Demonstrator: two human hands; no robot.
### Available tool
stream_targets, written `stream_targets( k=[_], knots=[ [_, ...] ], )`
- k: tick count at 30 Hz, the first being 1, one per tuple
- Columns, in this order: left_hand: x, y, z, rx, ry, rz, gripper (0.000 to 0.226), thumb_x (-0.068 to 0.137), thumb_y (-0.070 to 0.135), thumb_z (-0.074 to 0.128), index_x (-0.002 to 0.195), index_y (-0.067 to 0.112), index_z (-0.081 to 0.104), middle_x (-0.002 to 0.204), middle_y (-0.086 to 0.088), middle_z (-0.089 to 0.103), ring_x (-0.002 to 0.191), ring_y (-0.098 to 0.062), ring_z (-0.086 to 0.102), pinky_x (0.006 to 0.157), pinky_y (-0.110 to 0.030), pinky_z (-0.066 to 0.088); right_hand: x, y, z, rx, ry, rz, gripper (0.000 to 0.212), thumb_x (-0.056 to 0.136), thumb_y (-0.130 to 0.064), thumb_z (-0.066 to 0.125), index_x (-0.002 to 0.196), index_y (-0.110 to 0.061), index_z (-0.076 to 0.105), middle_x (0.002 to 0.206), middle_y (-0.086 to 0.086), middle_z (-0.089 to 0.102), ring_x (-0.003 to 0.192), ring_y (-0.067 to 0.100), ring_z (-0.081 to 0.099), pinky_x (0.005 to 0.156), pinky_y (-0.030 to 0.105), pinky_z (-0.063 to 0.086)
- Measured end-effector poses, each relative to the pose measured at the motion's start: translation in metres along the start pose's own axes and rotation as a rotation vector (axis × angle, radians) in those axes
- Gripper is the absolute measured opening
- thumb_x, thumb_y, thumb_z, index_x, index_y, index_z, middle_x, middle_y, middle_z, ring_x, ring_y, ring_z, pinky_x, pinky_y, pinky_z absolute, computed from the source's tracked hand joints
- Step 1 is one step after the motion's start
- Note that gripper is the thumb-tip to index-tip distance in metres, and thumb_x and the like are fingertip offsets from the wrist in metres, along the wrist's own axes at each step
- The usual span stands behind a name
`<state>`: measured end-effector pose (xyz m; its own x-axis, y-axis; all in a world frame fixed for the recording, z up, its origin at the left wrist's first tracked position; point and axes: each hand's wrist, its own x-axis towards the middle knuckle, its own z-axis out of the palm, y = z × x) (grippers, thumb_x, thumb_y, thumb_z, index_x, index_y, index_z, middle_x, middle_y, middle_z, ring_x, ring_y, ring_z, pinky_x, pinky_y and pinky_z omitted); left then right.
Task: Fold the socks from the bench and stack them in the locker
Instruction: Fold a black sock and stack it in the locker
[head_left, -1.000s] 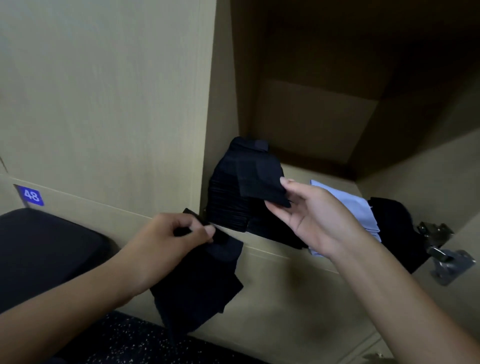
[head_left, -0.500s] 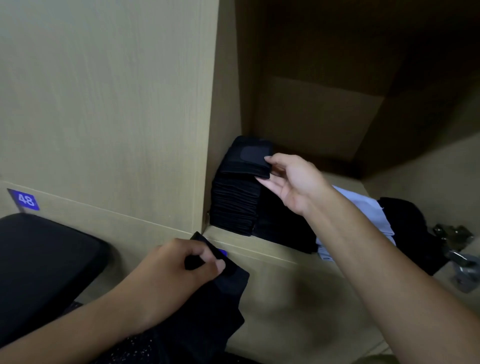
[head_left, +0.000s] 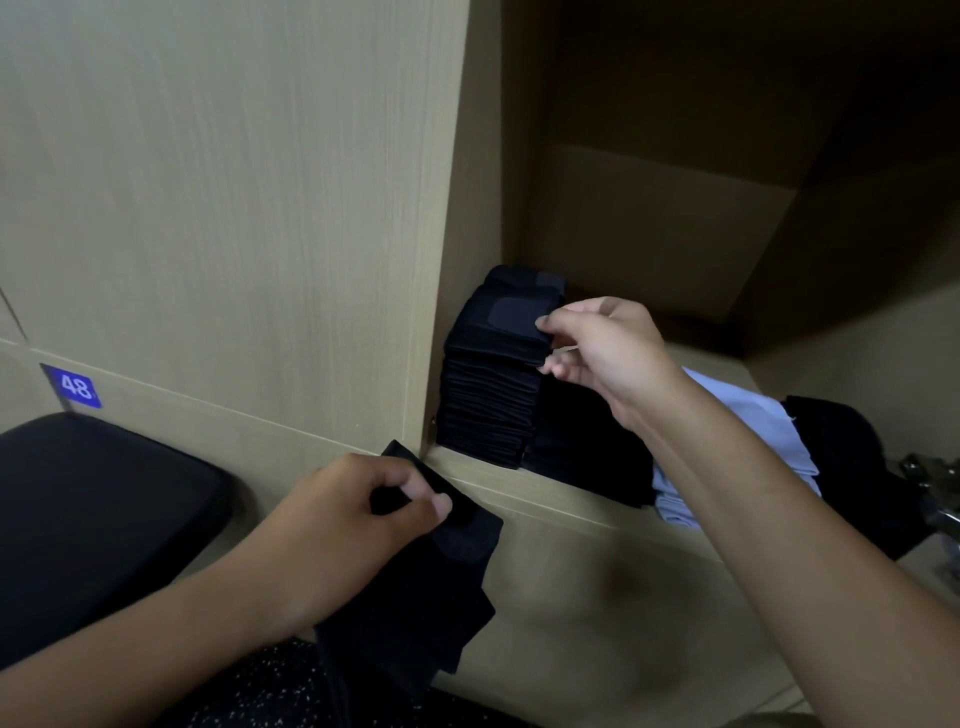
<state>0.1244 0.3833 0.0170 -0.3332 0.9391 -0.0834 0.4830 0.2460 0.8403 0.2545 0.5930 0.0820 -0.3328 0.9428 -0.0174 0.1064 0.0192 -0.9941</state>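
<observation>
Black folded socks are already forming a tall stack (head_left: 491, 374) against the locker's (head_left: 649, 260) left wall. The right hand (head_left: 602, 353) is pinching the top sock there; the left hand's (head_left: 358, 525) grip is pinching another unfolded sock (head_left: 415, 597) below the stack, awaiting folding.

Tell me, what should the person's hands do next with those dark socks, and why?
Probably the right hand should let go and draw back: its fingertips pinch the edge of the top folded sock, which already lies flat on the stack of socks in the locker. The left hand grips another black sock hanging below the shelf, likely next to fold.
</observation>
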Motion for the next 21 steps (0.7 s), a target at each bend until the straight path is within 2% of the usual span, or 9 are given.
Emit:
stream_targets(
  k=[4,7,14,16,19,21],
  knots=[
    [0.000,0.002,-0.003,-0.025,0.009,-0.015,0.027,0.091,0.052,0.065,0.090,0.027,0.075,0.084,-0.005,0.076,0.080,-0.026,0.073,0.074,-0.041,0.058,-0.001,0.002,-0.005,0.054,-0.024,0.013,0.031,0.090,-0.004,0.073,0.117,-0.001,0.059,0.093,0.019,0.067,0.050,0.013,0.064,0.053,0.021,0.053],
    [0.000,0.002,-0.004,-0.032,0.009,-0.016,0.027,0.091,0.052,0.065,0.090,0.027,0.075,0.084,-0.004,0.076,0.080,-0.026,0.073,0.076,-0.042,0.059,-0.001,0.002,-0.008,0.090,-0.039,0.015,0.029,0.090,-0.003,0.074,0.116,-0.001,0.060,0.089,0.017,0.067,0.050,0.011,0.063,0.054,0.019,0.053],
    [-0.002,0.002,-0.004,-0.013,0.007,-0.012,0.029,0.090,0.055,0.064,0.092,0.028,0.075,0.088,-0.004,0.077,0.084,-0.025,0.074,0.082,-0.047,0.060,0.004,0.015,-0.007,-0.155,0.054,-0.135,0.014,0.088,-0.008,0.078,0.096,-0.005,0.067,0.066,0.005,0.066,0.051,0.010,0.060,0.055,0.023,0.050],
    [-0.001,0.002,-0.006,-0.027,0.004,-0.010,0.024,0.090,0.052,0.065,0.091,0.030,0.076,0.088,0.000,0.078,0.082,-0.020,0.075,0.083,-0.043,0.061,0.006,0.018,-0.006,-0.176,0.080,-0.166,0.012,0.087,-0.013,0.079,0.091,-0.010,0.069,0.062,0.001,0.065,0.051,0.010,0.058,0.058,0.026,0.048],
    [-0.001,0.005,-0.012,-0.105,-0.007,0.012,0.011,0.091,0.036,0.071,0.087,0.029,0.078,0.091,0.007,0.078,0.083,-0.009,0.075,0.074,-0.024,0.061,0.005,0.020,-0.008,-0.199,0.180,-0.289,0.014,0.086,-0.027,0.080,0.082,-0.021,0.068,0.054,-0.012,0.059,0.052,0.008,0.054,0.063,0.030,0.044],
    [-0.001,0.006,-0.017,-0.144,0.011,0.044,0.007,0.091,0.025,0.074,0.087,0.027,0.079,0.092,0.008,0.078,0.085,-0.007,0.074,0.070,-0.015,0.057,-0.005,0.018,-0.012,-0.229,0.220,-0.383,0.018,0.086,-0.033,0.076,0.075,-0.023,0.066,0.055,-0.012,0.056,0.052,0.007,0.051,0.064,0.029,0.043]
  ],
)
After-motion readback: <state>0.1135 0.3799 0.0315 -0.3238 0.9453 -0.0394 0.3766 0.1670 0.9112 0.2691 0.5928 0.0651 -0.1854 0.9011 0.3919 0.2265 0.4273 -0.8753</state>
